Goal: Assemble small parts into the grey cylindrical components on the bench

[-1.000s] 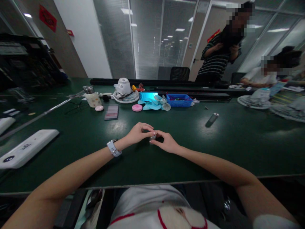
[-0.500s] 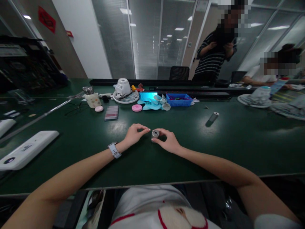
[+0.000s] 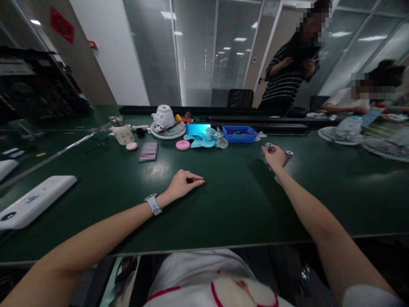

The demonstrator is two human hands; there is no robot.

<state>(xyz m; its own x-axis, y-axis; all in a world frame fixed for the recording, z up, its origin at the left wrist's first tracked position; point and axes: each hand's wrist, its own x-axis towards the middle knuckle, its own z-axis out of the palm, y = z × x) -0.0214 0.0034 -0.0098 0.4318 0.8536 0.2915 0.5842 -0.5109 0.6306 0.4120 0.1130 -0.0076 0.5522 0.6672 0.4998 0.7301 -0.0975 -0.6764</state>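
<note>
Now right hand point(image 3: 275, 157) farther right and forward, metal cylinder point(image 3: 270, 146) carried along.

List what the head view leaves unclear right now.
All in the head view:
Held metal part: partly covered by the right hand.
Metal cylinder: partly hidden behind that hand and wrist.
Contents of the blue tray: too small to name.
Upper white object: cut off at left edge.

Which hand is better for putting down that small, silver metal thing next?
Probably the right hand: it holds the small, silver metal thing, close to the grey metal cylinder. The left hand is farther from both.
</note>
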